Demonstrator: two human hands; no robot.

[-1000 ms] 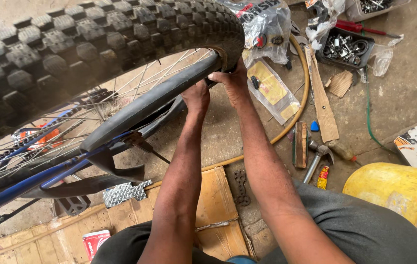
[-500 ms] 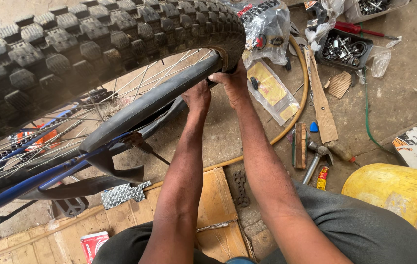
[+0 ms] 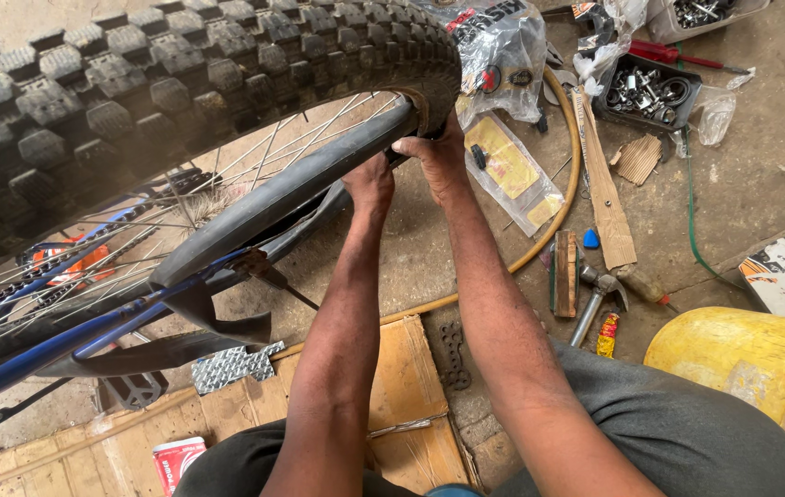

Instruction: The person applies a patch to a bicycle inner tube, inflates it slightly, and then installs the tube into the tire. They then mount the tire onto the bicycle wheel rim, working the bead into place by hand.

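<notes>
A knobby black bicycle tyre arches across the top left, mounted on a spoked wheel. A black inner tube hangs out below the tyre's edge. My left hand grips the tube from underneath, near where it enters the tyre. My right hand presses on the tyre's bead at the rim, fingers curled over the edge. A blue bike frame runs under the wheel at lower left.
On the concrete floor lie a hammer, a red screwdriver, a black tray of nuts, plastic packaging, a wooden strip and a tan hose. A yellow container stands at right. Cardboard lies below my arms.
The two hands stay at the same spot on the tube and tyre bead; only the view shifts slightly.
</notes>
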